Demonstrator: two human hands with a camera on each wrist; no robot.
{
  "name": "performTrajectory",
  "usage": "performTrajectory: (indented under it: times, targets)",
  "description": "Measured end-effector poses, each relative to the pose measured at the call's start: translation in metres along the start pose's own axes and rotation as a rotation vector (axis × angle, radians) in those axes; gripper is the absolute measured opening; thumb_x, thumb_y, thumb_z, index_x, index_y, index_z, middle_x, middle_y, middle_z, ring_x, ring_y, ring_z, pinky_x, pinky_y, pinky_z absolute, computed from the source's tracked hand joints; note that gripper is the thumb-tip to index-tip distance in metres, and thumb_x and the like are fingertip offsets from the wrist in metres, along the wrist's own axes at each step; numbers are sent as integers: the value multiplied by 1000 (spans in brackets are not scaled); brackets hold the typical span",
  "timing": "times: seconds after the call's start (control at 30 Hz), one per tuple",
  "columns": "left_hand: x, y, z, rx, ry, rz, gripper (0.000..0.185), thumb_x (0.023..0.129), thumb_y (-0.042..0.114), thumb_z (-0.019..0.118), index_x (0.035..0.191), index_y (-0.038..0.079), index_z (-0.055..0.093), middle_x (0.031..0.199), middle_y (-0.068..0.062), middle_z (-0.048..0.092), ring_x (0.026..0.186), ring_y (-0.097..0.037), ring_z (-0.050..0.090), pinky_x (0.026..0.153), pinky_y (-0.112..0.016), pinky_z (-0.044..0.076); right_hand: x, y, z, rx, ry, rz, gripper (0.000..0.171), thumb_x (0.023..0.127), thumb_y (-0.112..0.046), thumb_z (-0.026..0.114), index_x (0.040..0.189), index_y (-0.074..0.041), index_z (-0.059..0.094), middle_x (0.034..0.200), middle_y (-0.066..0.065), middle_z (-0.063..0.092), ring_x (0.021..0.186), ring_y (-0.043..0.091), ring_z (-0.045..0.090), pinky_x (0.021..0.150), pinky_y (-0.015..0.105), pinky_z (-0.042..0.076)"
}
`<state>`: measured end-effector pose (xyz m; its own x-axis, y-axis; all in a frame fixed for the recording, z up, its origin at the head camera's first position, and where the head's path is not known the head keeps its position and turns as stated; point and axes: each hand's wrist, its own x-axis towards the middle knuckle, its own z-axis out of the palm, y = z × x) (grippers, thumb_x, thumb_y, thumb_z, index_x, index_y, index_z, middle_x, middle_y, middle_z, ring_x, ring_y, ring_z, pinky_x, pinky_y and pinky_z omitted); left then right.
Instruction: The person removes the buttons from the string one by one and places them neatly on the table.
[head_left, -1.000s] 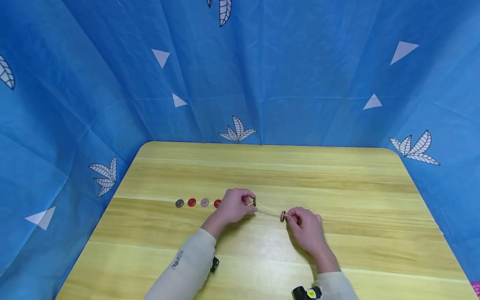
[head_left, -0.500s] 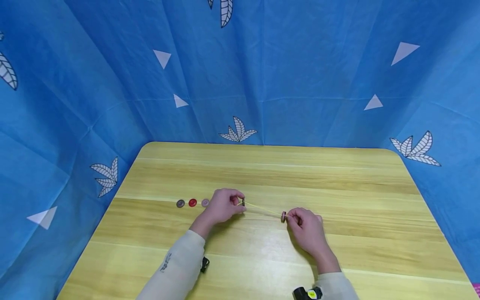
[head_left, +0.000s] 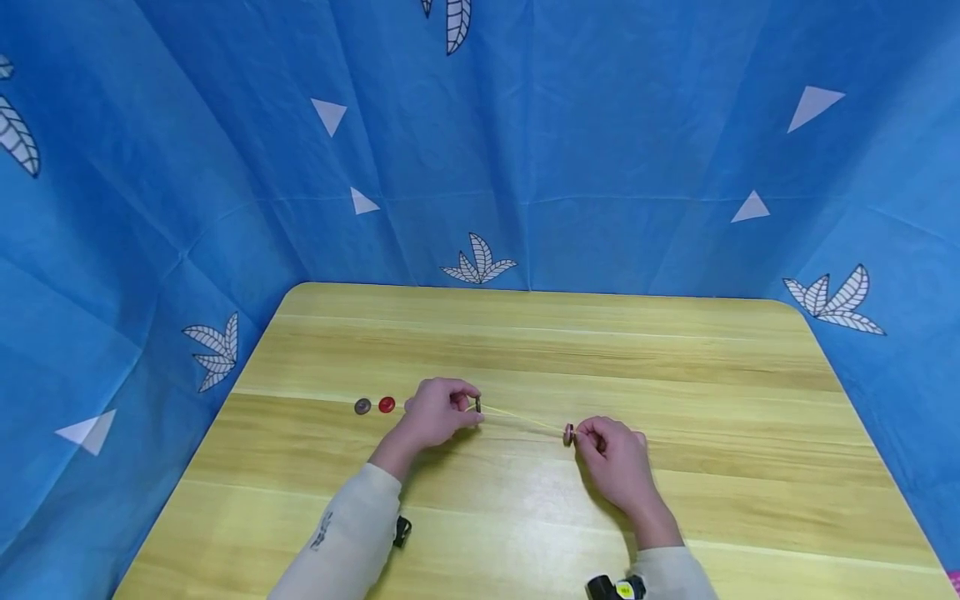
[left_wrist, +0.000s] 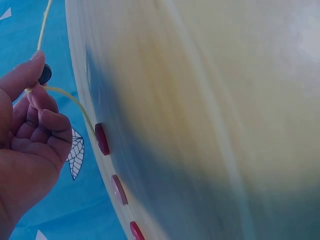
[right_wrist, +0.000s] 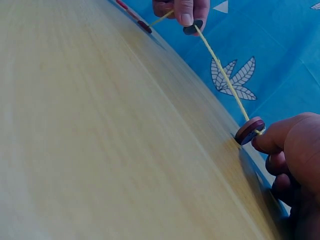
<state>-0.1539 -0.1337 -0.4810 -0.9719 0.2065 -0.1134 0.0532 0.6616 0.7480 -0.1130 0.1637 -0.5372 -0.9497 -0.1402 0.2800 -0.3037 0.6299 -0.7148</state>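
Note:
My left hand (head_left: 437,412) pinches a dark button (right_wrist: 192,27) between thumb and fingertips, above the table. A yellow string (head_left: 519,416) runs through that button and stretches slantwise to my right hand (head_left: 611,457). There, thumb and index finger pinch the string at its knotted-looking end, against a brown-purple button (right_wrist: 250,131), possibly two stacked together. On the other side of my left hand the string (left_wrist: 75,100) sags to a dark red button (left_wrist: 102,139). A pink button (left_wrist: 119,189) and a red one (left_wrist: 136,231) follow in a row. My left hand mostly hides these from the head view.
A grey button (head_left: 362,406) and a red button (head_left: 386,404) lie left of my left hand on the wooden table (head_left: 637,350). A blue patterned curtain (head_left: 600,150) hangs behind and at both sides of the table.
My left hand has moved left with the dark button, lengthening the string between the hands and covering more of the row of buttons. The right hand has stayed nearly still.

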Motion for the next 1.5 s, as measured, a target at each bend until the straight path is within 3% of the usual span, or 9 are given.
performTrajectory:
  times: [0.13, 0.27, 0.6, 0.87, 1.07, 1.5]
  targets:
    - [-2, -3, -1, -46, -8, 11, 29, 84, 18, 83, 109, 7, 74, 76, 4, 61, 64, -13, 54, 69, -36, 46, -1, 0, 0, 8, -8, 6, 23, 93, -6, 68, 76, -20, 61, 60, -16, 44, 56, 7, 44, 76, 40, 26]
    - [-3, -7, -3, -108, -17, 29, 29, 84, 11, 82, 109, 1, 72, 76, 0, 60, 63, -14, 52, 53, -26, 45, -1, 1, 1, 9, -4, 7, 22, 92, -6, 68, 76, -20, 62, 60, -16, 44, 55, 7, 44, 76, 40, 26]
    - [-9, -17, -14, -102, 38, 31, 30, 82, 9, 84, 108, 1, 73, 77, 0, 60, 64, -15, 53, 54, -26, 46, 1, 0, 2, 8, 4, 0, 21, 92, -7, 69, 77, -20, 63, 60, -15, 43, 55, 7, 43, 75, 40, 26]
    - [-15, -26, -22, -106, 72, -22, 31, 81, 10, 84, 109, 1, 73, 76, 0, 60, 64, -15, 53, 55, -27, 45, 0, -1, 1, 12, -15, 9, 20, 93, -7, 68, 77, -19, 62, 60, -14, 45, 57, 8, 44, 75, 40, 26]
    - [-20, -33, -26, -96, 107, -15, 27, 80, 8, 85, 104, 1, 74, 73, 0, 60, 66, -15, 55, 56, -27, 46, 0, 0, 2, 4, -11, 9, 20, 92, -7, 69, 78, -19, 63, 60, -14, 45, 57, 9, 44, 75, 40, 26]
    - [-33, -43, -39, -109, 135, -53, 31, 80, 8, 85, 107, 0, 73, 75, -2, 59, 58, -14, 50, 49, -23, 39, 1, -1, 1, 11, -28, 32, 20, 93, -6, 68, 78, -18, 63, 61, -13, 47, 58, 10, 46, 76, 40, 26]
